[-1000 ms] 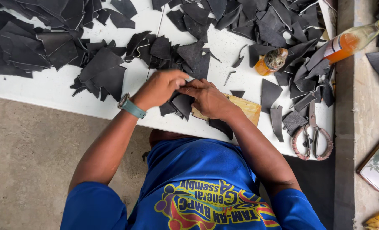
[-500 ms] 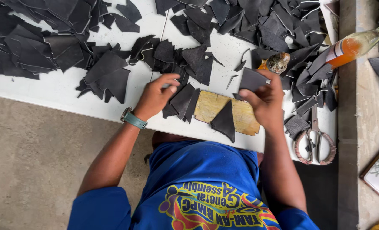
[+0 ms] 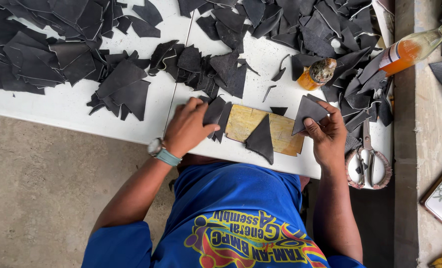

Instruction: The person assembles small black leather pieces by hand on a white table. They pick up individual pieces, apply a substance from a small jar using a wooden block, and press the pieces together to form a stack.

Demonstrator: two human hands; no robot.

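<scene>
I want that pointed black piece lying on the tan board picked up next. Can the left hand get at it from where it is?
Probably yes: the left hand rests on black scraps just beside the tan board, and nothing covers the pointed black piece.

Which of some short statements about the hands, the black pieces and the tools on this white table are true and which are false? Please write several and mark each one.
1. The right hand holds a black piece. True.
2. The left hand holds the scissors. False: it rests on dark pieces; the scissors lie untouched beside the right hand.
3. A black triangular piece lies on the yellowish board. True.
4. The bottle of orange liquid stands upright. False: it lies on its side.
5. The left wrist has a watch. True.
</scene>
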